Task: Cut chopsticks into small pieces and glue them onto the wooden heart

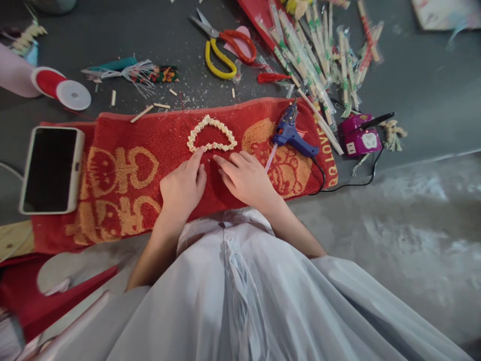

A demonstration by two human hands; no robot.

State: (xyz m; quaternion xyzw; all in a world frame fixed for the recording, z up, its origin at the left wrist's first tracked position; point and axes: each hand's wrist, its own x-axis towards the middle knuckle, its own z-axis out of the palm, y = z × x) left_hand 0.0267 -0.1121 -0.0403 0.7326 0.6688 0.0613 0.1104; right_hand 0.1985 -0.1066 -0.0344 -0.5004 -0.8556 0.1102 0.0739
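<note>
A heart-shaped loop of small cream pieces (227, 147) lies on the red towel (176, 130), its dip facing me. My left hand (183, 186) rests on the towel, index finger stretched to the loop's near edge and thumb apart from it. Just below the dip, my right hand (247, 176) points its index finger inward, the thumb a little lower. Neither hand visibly holds anything. Some thin red thread seems to show at the dip, too fine to make out. Right of my right hand, a blue glue gun (289, 133) with a glue stick lies on the towel.
Scissors (221, 47) with red and yellow handles lie beyond the towel. Wrapped chopsticks (311, 55) are heaped at the back right. A purple box (361, 135) stands by the glue gun's cord. At left are a phone (50, 170) and ribbon spools (73, 95).
</note>
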